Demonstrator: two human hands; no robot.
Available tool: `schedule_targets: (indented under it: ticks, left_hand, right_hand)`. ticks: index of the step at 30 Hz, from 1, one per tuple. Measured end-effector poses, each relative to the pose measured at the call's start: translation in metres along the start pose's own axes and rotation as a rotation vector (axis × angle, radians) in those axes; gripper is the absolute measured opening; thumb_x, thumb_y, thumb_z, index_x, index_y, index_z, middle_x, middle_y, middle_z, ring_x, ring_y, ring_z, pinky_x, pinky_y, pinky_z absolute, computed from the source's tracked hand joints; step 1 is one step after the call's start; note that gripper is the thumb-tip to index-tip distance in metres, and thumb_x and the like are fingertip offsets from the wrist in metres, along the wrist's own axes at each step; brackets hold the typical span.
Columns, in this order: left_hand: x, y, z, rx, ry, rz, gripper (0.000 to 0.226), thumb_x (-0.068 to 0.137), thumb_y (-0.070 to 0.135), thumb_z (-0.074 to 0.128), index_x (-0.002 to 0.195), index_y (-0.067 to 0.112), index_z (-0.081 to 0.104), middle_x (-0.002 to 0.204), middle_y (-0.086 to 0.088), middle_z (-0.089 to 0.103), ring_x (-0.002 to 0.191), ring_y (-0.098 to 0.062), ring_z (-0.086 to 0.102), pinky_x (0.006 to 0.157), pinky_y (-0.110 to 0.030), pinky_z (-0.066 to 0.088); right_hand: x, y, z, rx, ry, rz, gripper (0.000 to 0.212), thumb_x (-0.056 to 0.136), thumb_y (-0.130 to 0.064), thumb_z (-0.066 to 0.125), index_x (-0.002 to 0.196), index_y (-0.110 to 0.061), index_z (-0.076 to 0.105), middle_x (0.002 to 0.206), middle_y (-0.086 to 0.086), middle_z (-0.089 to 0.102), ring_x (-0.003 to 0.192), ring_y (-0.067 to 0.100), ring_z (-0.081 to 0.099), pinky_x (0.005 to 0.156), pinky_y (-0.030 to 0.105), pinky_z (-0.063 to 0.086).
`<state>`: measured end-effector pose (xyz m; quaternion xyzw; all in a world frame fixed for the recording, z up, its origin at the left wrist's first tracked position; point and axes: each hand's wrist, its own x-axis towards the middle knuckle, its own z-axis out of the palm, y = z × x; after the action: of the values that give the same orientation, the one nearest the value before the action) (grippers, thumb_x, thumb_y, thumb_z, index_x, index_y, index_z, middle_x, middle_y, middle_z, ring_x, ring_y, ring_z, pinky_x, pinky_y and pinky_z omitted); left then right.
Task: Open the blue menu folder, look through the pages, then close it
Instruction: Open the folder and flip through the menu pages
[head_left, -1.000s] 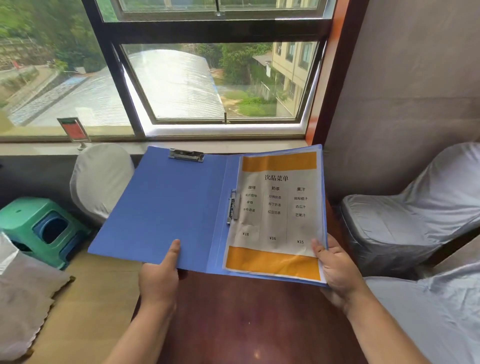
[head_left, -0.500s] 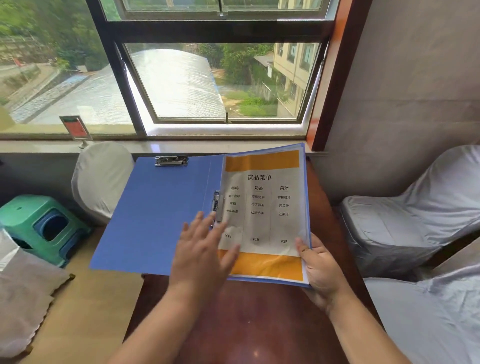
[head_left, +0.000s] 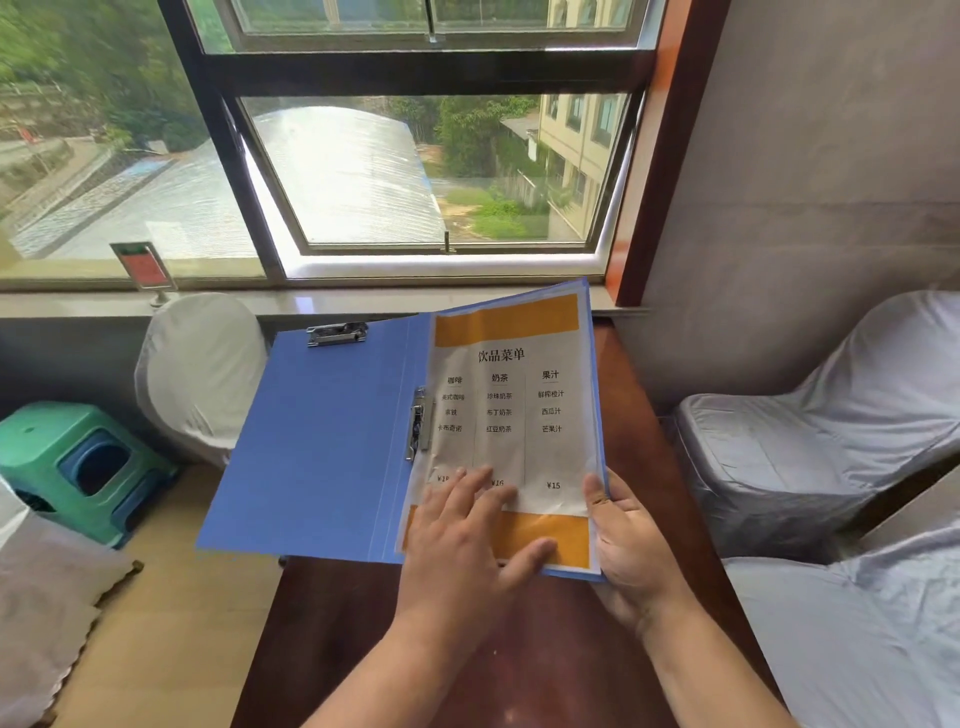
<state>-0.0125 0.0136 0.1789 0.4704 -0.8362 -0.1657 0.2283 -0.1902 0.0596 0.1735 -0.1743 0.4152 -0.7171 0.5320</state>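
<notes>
Right now, head view: blue menu folder (head_left: 322, 441) is open and held up in the air over the far part of the dark wooden table (head_left: 374, 639), its far edge toward the window sill (head_left: 363, 301), left cover hanging out past the table's left edge. Right hand (head_left: 631, 545) grasps the folder's near right corner, thumb on top of the menu page (head_left: 511, 410), fingers underneath. Left hand (head_left: 467, 540) is open, fingers spread flat on the lower part of the page, gripping nothing. Step in hand looks like paging through. To do it well: slide the left fingertips to the free right edge of the page, pinch only the top sheet, lift it slowly toward the spine clip (head_left: 418, 423) so it does not tear or pull out; the right hand should hold the back cover steady and level, thumb eased off the sheet being turned. Hidden or unclear: cannot tell how many pages lie under the top one; left hand covers part of the price row and lower orange band; right fingers are under the folder; the second clip (head_left: 336, 333) at the left cover's far edge appears to hold nothing; small print is readable only in part.
</notes>
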Motion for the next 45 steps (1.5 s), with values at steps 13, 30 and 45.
schedule_targets:
  ticks: [13,30,45]
  left_hand:
    - [0.006,-0.005,-0.024,-0.271,0.313,-0.154,0.010,0.095,0.028,0.073,0.088,0.033,0.068,0.078,0.017,0.067,0.078,-0.011,0.061,0.072,-0.034,0.047]
    - [-0.001,-0.063,-0.043,-0.428,0.669,-0.577,0.020,0.096,0.030,0.067,0.099,0.026,0.047,0.077,0.003,0.053,0.069,-0.014,0.058,0.056,-0.033,0.042]
    - [0.009,0.015,-0.022,0.125,0.213,0.142,0.036,0.087,0.068,0.057,0.098,0.037,0.073,0.101,0.009,0.065,0.097,-0.022,0.062,0.082,-0.043,0.053]
  right_hand:
    - [-0.001,-0.011,-0.004,-0.015,0.019,-0.004,0.038,0.102,-0.028,0.055,0.128,-0.007,0.073,0.125,0.028,0.077,0.108,0.038,0.079,0.085,0.050,0.068]
    - [0.003,-0.025,-0.014,0.033,0.048,0.002,0.034,0.099,-0.028,0.055,0.112,-0.019,0.085,0.121,0.018,0.081,0.107,0.034,0.080,0.075,0.043,0.068]
    - [-0.002,-0.026,0.006,0.020,-0.016,-0.035,0.044,0.102,-0.026,0.051,0.133,0.003,0.065,0.126,0.032,0.075,0.110,0.044,0.076,0.086,0.051,0.068]
